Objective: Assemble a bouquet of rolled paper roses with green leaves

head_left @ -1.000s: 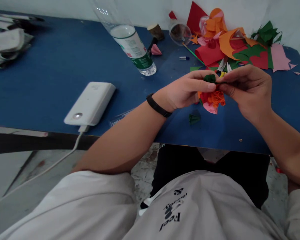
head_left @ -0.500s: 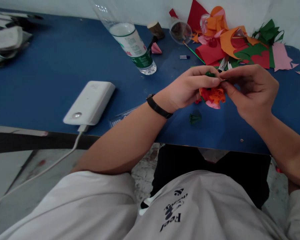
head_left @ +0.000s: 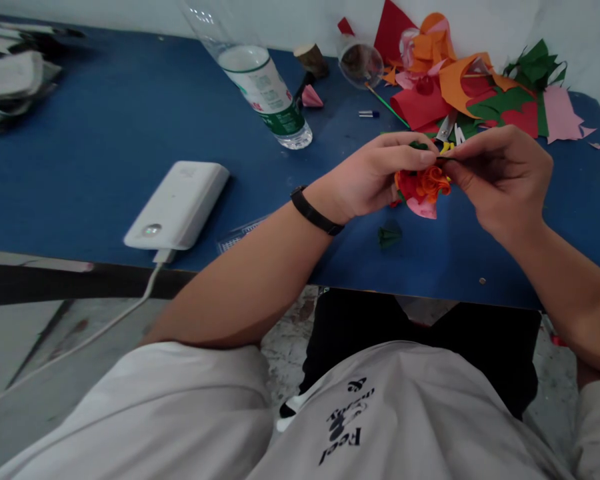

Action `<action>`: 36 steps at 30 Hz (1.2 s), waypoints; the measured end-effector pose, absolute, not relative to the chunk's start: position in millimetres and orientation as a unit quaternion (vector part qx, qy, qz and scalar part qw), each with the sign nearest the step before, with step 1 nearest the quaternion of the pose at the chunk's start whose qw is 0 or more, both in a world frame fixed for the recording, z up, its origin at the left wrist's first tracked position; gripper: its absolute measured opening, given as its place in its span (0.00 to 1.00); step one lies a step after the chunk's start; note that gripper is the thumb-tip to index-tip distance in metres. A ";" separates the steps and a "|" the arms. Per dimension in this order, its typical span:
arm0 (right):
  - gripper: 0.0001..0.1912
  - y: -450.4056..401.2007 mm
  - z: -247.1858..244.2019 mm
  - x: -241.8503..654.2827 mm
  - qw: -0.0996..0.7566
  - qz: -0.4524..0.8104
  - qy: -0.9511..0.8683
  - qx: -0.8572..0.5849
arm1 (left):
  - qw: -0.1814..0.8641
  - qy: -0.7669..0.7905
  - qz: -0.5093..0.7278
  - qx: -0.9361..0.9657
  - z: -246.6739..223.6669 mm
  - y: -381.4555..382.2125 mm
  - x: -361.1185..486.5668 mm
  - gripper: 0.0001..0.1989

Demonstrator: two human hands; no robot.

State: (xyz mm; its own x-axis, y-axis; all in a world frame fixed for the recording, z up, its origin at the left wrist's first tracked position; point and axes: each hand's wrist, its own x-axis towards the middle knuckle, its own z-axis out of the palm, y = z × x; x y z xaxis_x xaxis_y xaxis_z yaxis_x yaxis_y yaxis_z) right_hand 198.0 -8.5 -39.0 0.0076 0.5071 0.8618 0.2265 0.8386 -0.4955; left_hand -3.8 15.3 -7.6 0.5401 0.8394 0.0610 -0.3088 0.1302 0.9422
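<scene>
Place: craft-working spot, indoors; whether home, classroom or workshop, cannot be told from here. Evidence, as follows. One blue counter (head_left: 95,153), long, worn at its front edge, set against a plain pale wall (head_left: 300,30). One heap of cut paper scraps (head_left: 457,90), red, orange, pink and green, at the wall side. One pair of scissors (head_left: 447,127), among the scraps. One curled paper flower (head_left: 430,183), in hand. One short wood piece (head_left: 311,60), bark on. Everyday items alongside: water bottle (head_left: 267,97), white power bank (head_left: 177,205) with cable (head_left: 123,322). Floor (head_left: 93,330): grey, stained, scuffed.
</scene>
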 end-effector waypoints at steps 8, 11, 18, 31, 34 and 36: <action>0.10 -15.6 -19.4 208.8 0.588 0.008 -0.765 -0.262 | 0.715 0.261 0.385 0.522 -3.4 15.1 -6.5 0.15; 0.12 -15.1 -15.7 211.7 0.582 -0.016 -0.772 -0.257 | 0.703 0.246 0.392 0.540 -1.9 13.6 -6.5 0.14; 0.15 -6.0 -30.0 218.9 0.517 0.024 -0.782 -0.347 | 0.708 0.236 0.388 0.541 -4.2 16.3 -6.6 0.13; 0.10 -10.2 -35.7 213.0 0.557 0.102 -0.719 -0.402 | 0.711 0.241 0.383 0.537 -13.8 24.2 -6.0 0.11; 0.08 -16.1 -31.0 210.8 0.557 0.114 -0.722 -0.395 | 0.714 0.244 0.393 0.526 -6.1 17.8 -5.0 0.10; 0.05 -18.7 -25.8 210.9 0.543 0.108 -0.732 -0.397 | 0.713 0.249 0.398 0.521 -3.2 15.2 -4.5 0.09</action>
